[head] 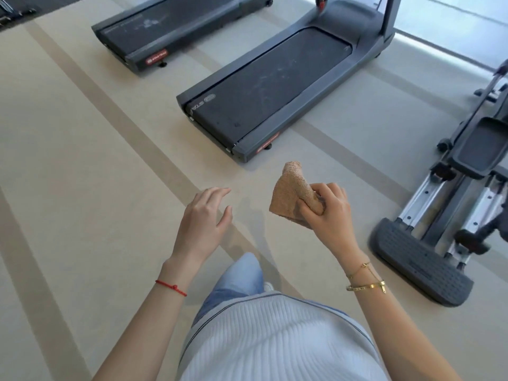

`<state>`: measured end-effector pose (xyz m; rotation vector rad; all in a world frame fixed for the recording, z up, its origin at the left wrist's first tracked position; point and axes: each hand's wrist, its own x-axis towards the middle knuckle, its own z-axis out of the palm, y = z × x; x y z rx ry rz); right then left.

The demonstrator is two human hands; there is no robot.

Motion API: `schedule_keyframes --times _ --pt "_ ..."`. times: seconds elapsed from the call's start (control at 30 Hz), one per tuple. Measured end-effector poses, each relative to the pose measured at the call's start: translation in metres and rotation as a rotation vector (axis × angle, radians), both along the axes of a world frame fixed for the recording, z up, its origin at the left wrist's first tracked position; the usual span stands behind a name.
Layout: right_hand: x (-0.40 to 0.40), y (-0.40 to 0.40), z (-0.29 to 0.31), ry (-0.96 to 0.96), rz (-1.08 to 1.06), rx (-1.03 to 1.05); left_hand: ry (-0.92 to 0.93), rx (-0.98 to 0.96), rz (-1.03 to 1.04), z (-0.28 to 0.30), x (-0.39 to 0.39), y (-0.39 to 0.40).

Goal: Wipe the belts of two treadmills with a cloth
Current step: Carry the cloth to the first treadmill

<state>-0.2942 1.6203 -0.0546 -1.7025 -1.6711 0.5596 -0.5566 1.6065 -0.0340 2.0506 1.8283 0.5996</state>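
From the head camera, looking down past a white ribbed top and one pale blue trouser leg, the person stands on the beige floor [82,160] a little short of the machines, both arms held out at waist height. The right hand [327,209] has its grip curled round a bunched brown cloth [288,192], thumb and fingers pinching the folds so that a flap of it stands up and forward; held this way the cloth looks ready to be pressed flat once it reaches a surface, and it is in the air, touching neither treadmill. The left hand [203,213] holds nothing, its grip loose with the fingers relaxed and slightly spread, probably kept free for balance or for bracing on a side rail while bending. The near treadmill [275,86] lies just ahead, its foot end turned toward the person, and its dark belt [264,89] shows pale scuffs and dusty streaks, so wiping seems not yet begun there. The far treadmill [170,26] sits beside it to the left, its belt [154,26] marked in the same way. A stepping machine [439,229] stands to the right, apart from both. I judge the step in hand to be the approach to the near belt.
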Motion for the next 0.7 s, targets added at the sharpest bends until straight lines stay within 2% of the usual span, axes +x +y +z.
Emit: schedule_keyframes --times 0.3,0.7 --pt "0.006 0.212 -0.032 -0.031 0.059 -0.047 -0.026 -0.020 0.048 -0.023 0.010 0.205" --pt "-0.014 0.519 -0.019 -0.033 0.241 -0.023 -0.012 0.023 0.140 -0.002 -0.003 0.487"
